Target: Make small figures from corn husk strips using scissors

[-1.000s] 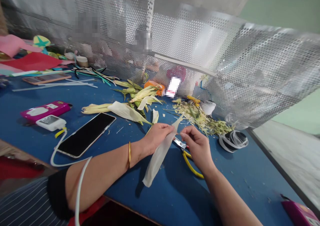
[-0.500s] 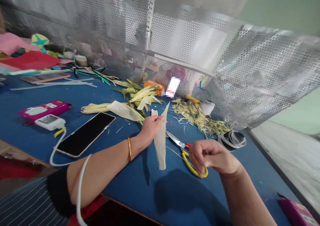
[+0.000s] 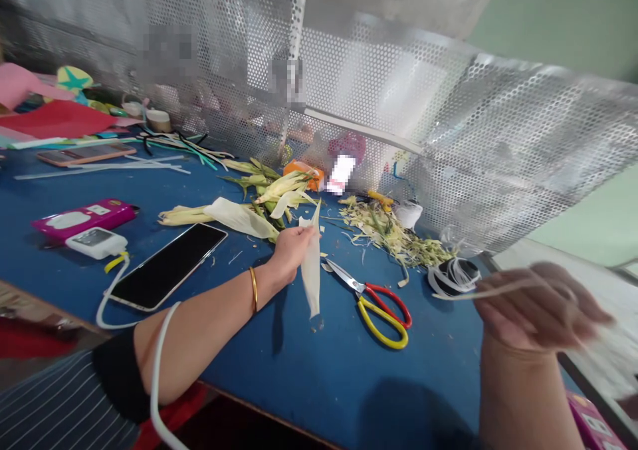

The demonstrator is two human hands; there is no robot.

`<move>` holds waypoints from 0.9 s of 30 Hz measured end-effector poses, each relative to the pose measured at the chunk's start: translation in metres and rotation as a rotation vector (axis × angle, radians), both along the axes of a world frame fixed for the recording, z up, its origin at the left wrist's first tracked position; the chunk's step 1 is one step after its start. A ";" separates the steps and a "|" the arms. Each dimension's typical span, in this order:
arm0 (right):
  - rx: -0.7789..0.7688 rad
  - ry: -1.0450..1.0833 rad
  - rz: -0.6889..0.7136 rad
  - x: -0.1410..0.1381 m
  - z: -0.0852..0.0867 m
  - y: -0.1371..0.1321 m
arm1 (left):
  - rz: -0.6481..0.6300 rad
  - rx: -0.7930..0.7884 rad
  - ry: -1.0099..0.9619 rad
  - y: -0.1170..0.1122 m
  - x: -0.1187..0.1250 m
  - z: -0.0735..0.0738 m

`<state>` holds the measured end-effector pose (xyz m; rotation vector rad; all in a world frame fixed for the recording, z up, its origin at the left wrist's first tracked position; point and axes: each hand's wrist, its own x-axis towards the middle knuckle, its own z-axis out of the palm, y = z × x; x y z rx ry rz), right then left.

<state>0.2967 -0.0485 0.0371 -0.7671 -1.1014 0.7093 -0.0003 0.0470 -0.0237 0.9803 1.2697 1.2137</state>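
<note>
My left hand (image 3: 293,250) pinches a pale corn husk (image 3: 312,270) near its upper part, and the wider end hangs over the blue table. At the right, my right hand (image 3: 543,307) is raised and smeared by motion. A thin pale strip of husk (image 3: 468,296) trails from it to the left. Between the hands lie scissors (image 3: 359,289) with one red and one yellow handle, blades slightly apart. Beyond my left hand are more corn husks (image 3: 244,219), some pale and some green.
A heap of husk scraps (image 3: 383,227) lies by the perforated metal screen (image 3: 369,84). A dark roll wound with white cord (image 3: 453,277) sits to its right. A black-screened phone (image 3: 169,267), a white device (image 3: 96,242) and a magenta pack (image 3: 84,219) are at left. A white cable crosses my left forearm.
My right hand has moved right and up, away from the scissors, with the thin strip trailing. The scissors' handles now show fully. My left hand still pinches the husk in nearly the same place.
</note>
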 end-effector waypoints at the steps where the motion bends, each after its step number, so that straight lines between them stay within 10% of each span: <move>1: 0.003 0.033 -0.008 -0.007 -0.004 0.001 | -0.016 0.007 -0.005 -0.001 0.001 0.000; 3: -0.029 0.057 -0.126 -0.022 -0.016 0.012 | -0.048 0.026 0.010 -0.004 0.002 -0.001; 6: -0.239 -0.198 -0.657 -0.034 -0.040 0.038 | -0.085 0.084 0.078 -0.010 0.003 -0.001; 9: -0.430 -0.560 -0.736 -0.038 -0.054 0.048 | -0.100 0.173 0.148 -0.016 0.005 0.001; 15: -0.409 -0.654 -0.410 -0.096 -0.046 0.021 | -0.114 0.281 0.215 -0.024 0.010 0.003; 19: -0.619 -0.352 0.313 -0.156 -0.052 0.001 | -0.131 0.309 0.185 -0.028 0.013 0.003; 27: -0.548 -0.196 0.082 -0.151 -0.058 0.003 | -0.468 0.030 -0.126 -0.038 0.012 0.015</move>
